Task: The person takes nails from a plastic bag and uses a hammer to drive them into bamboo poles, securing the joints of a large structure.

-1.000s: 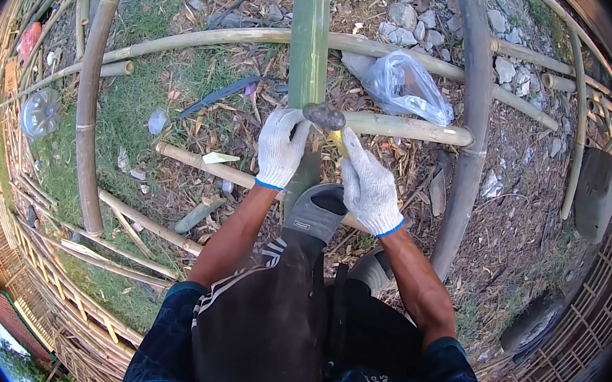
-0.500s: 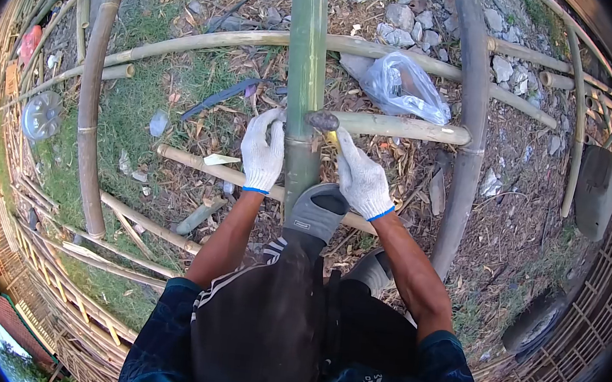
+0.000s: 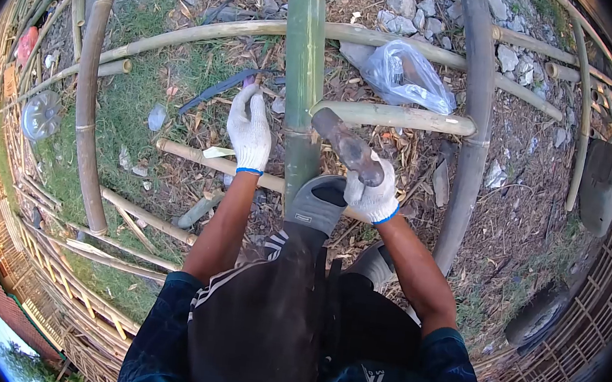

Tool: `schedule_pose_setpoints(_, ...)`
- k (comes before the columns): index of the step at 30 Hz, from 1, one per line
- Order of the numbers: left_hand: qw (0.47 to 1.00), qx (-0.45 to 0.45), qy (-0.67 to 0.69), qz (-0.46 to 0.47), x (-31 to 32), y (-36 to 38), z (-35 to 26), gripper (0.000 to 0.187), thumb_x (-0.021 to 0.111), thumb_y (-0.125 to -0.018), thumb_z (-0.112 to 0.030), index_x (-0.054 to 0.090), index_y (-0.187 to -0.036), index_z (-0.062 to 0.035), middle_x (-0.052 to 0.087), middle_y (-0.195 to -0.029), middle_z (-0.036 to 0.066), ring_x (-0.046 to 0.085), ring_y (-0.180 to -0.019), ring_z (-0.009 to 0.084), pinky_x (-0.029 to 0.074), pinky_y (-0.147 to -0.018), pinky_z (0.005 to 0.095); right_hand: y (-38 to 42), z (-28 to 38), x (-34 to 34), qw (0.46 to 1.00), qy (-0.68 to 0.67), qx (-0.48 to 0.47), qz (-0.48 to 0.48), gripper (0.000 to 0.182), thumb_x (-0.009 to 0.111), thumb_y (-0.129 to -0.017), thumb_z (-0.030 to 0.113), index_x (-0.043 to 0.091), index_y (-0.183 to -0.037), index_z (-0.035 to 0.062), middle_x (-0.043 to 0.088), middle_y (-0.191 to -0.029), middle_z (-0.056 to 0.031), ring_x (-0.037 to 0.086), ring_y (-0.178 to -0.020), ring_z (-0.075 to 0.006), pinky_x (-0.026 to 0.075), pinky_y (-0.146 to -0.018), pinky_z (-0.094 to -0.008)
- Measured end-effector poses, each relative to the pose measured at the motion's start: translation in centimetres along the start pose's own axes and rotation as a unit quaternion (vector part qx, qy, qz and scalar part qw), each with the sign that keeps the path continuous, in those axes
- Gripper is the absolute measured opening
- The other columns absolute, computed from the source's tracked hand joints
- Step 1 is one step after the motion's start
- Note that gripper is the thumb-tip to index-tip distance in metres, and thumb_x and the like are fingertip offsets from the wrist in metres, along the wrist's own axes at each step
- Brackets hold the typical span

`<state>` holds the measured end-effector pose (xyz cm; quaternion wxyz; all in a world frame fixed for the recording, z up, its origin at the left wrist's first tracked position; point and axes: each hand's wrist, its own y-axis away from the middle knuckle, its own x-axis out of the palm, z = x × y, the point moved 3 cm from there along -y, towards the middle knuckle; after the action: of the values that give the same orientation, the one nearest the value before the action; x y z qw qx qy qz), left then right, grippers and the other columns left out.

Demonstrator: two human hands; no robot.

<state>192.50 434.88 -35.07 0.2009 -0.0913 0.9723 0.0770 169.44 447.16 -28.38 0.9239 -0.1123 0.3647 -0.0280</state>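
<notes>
My left hand (image 3: 250,131), in a white knit glove with a blue cuff, is left of the upright green bamboo pole (image 3: 303,64). Its thumb and fingers are drawn together; whatever is between the fingertips is too small to make out. My right hand (image 3: 374,194), gloved alike, is closed around a hammer. The worn metal hammer head (image 3: 348,149) is raised right of the pole, hiding the handle. A shorter bamboo crosspiece (image 3: 403,118) runs from the green pole to a grey bamboo pole (image 3: 470,134). My grey shoe (image 3: 317,206) rests against the green pole's lower end.
A clear plastic bag (image 3: 409,79) lies beyond the crosspiece. A long bamboo pole (image 3: 211,30) passes across the back, with broken stones (image 3: 403,11) behind it. Another bamboo pole (image 3: 90,94) is at left, near a plastic bottle (image 3: 41,116). A dark strap (image 3: 212,93) lies on the grass.
My left hand has moved left, away from the green pole. My right hand has drawn back toward me, and the hammer head has swung up into fuller view.
</notes>
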Motion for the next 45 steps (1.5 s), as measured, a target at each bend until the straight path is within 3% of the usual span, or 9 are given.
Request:
schedule_pose_setpoints(2, 1.0, -0.006, 0.012, -0.015, 0.2, -1.0, 0.0, 0.031, 0.061, -0.108, -0.019, 0.069, -0.129, 0.0032, 0.072, -0.128, 0.017, 0.067, -0.12, 0.0269, 0.048, -0.108, 0.038, -0.5, -2.8, 2.5, 0.987, 0.076, 0.042, 0.136, 0.059, 0.065, -0.098, 0.013, 0.051, -0.155, 0.0104, 0.07, -0.091, -0.0196, 0.071, -0.069, -0.0375, 0.057, -0.059, -0.0475)
schedule_pose_setpoints(12, 0.993, -0.03, 0.109, -0.036, 0.4, -1.8, -2.6, 0.034, 0.061, -0.109, -0.02, 0.067, -0.132, 0.0043, 0.071, -0.128, 0.015, 0.067, -0.117, 0.0241, 0.05, -0.105, 0.0374, -2.9, -1.5, 2.0, 0.987, 0.069, 0.084, 0.114, 0.058, 0.065, -0.099, 0.015, 0.051, -0.155, 0.0103, 0.072, -0.094, -0.0175, 0.071, -0.074, -0.0366, 0.058, -0.061, -0.046)
schedule_pose_setpoints(15, 0.996, 0.014, 0.079, -0.041, 0.6, -2.4, -2.9, 0.034, 0.061, -0.109, -0.02, 0.067, -0.132, 0.0045, 0.071, -0.126, 0.016, 0.068, -0.114, 0.024, 0.051, -0.103, 0.0368, -3.4, 1.3, -0.3, 0.996, -0.045, 0.016, -0.072, 0.06, 0.065, -0.101, 0.018, 0.048, -0.158, 0.0168, 0.072, -0.094, -0.0172, 0.072, -0.073, -0.0361, 0.058, -0.06, -0.0467)
schedule_pose_setpoints(19, 0.996, 0.024, 0.083, -0.036, 0.4, -3.0, -4.0, 0.032, 0.061, -0.109, -0.017, 0.066, -0.132, 0.0046, 0.07, -0.127, 0.016, 0.066, -0.117, 0.0222, 0.052, -0.103, 0.0364, -2.0, -2.1, 2.3, 0.983, 0.067, 0.11, 0.129, 0.061, 0.068, -0.098, 0.015, 0.05, -0.157, 0.0147, 0.073, -0.096, -0.0174, 0.072, -0.073, -0.0371, 0.059, -0.061, -0.046)
schedule_pose_setpoints(23, 0.989, 0.067, 0.128, -0.009, 1.5, -4.4, -7.3, 0.032, 0.06, -0.109, -0.015, 0.064, -0.134, 0.0042, 0.068, -0.126, 0.015, 0.066, -0.114, 0.0202, 0.054, -0.1, 0.0342, -1.8, -0.3, 0.2, 0.998, -0.009, 0.033, -0.058, 0.06, 0.063, -0.103, 0.021, 0.045, -0.16, 0.0204, 0.073, -0.094, -0.0178, 0.072, -0.071, -0.0371, 0.058, -0.059, -0.0462)
schedule_pose_setpoints(30, 0.965, 0.243, 0.016, 0.099, 8.4, -5.8, -16.1, 0.03, 0.062, -0.107, -0.023, 0.071, -0.126, -0.0013, 0.072, -0.125, 0.014, 0.068, -0.117, 0.0241, 0.051, -0.103, 0.0371, -1.7, -1.1, -1.0, 0.959, 0.028, 0.203, 0.198, 0.062, 0.056, -0.108, 0.027, 0.035, -0.165, 0.0206, 0.07, -0.084, -0.0271, 0.071, -0.075, -0.0457, 0.055, -0.068, -0.0565)
schedule_pose_setpoints(35, 0.796, 0.32, -0.149, 0.492, 20.5, -4.2, -17.2, 0.038, 0.059, -0.104, -0.036, 0.075, -0.121, -0.0059, 0.074, -0.118, 0.022, 0.07, -0.113, 0.0412, 0.054, -0.099, 0.0427, 5.4, -2.9, -1.8, 0.933, -0.014, 0.298, 0.201, 0.066, 0.054, -0.109, 0.031, 0.026, -0.168, 0.0284, 0.07, -0.082, -0.0285, 0.071, -0.077, -0.0471, 0.055, -0.072, -0.059)
schedule_pose_setpoints(41, 0.639, 0.449, -0.414, 0.467, 30.2, -5.2, -7.6, 0.024, 0.057, -0.091, -0.016, 0.08, -0.098, -0.0116, 0.076, -0.105, 0.02, 0.072, -0.1, 0.0396, 0.055, -0.093, 0.0531, 11.9, -1.5, -3.9, 0.887, -0.059, 0.418, 0.185, 0.068, 0.057, -0.107, 0.033, 0.029, -0.168, 0.0248, 0.071, -0.092, -0.0325, 0.071, -0.085, -0.0502, 0.055, -0.078, -0.0592)
schedule_pose_setpoints(45, 0.691, 0.52, -0.366, 0.343, 30.4, -4.3, -7.7, 0.02, 0.063, -0.088, -0.02, 0.079, -0.095, -0.0086, 0.075, -0.096, 0.022, 0.072, -0.096, 0.041, 0.056, -0.09, 0.0524, 14.9, -0.9, -4.4, 0.885, -0.082, 0.45, 0.091, 0.069, 0.057, -0.106, 0.033, 0.029, -0.168, 0.0201, 0.071, -0.093, -0.0334, 0.07, -0.086, -0.0518, 0.054, -0.08, -0.0599)
